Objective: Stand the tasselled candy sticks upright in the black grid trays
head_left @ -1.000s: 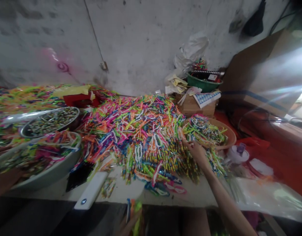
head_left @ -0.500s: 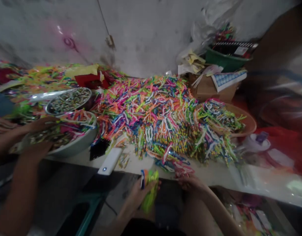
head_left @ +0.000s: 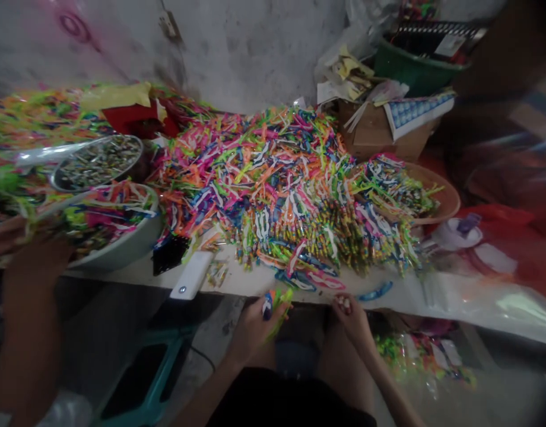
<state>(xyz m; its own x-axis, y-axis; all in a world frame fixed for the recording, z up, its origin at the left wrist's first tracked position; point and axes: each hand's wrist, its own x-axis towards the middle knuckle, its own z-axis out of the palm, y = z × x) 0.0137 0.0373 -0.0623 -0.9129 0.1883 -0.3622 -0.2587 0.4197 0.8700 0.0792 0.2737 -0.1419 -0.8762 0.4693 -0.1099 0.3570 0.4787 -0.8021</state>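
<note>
My left hand [head_left: 255,325] is closed around a bundle of colourful strips [head_left: 279,305], mostly yellow-green with some blue, white and orange, just off the table's front edge. At that edge, my right hand [head_left: 351,317] is closed on small pale pieces [head_left: 344,303], too blurred to name. A single blue strip [head_left: 376,292] lies right of it on the table [head_left: 237,296]. Behind both hands spreads a large heap of multicoloured strips [head_left: 273,172]; a few pink and blue strips [head_left: 308,276] lie along its front.
At the left, another person's hands [head_left: 44,252] work in a white basin [head_left: 121,249]. A metal bowl [head_left: 139,169] sits behind it. A white device [head_left: 191,276] and a black object [head_left: 170,255] lie nearby. An orange bowl [head_left: 451,198] and a cup [head_left: 457,234] stand right.
The view has shifted, so the table sits higher in the picture. A blue strip now lies alone beside my right hand, which shows small pale pieces. My left hand still holds its bundle.
</note>
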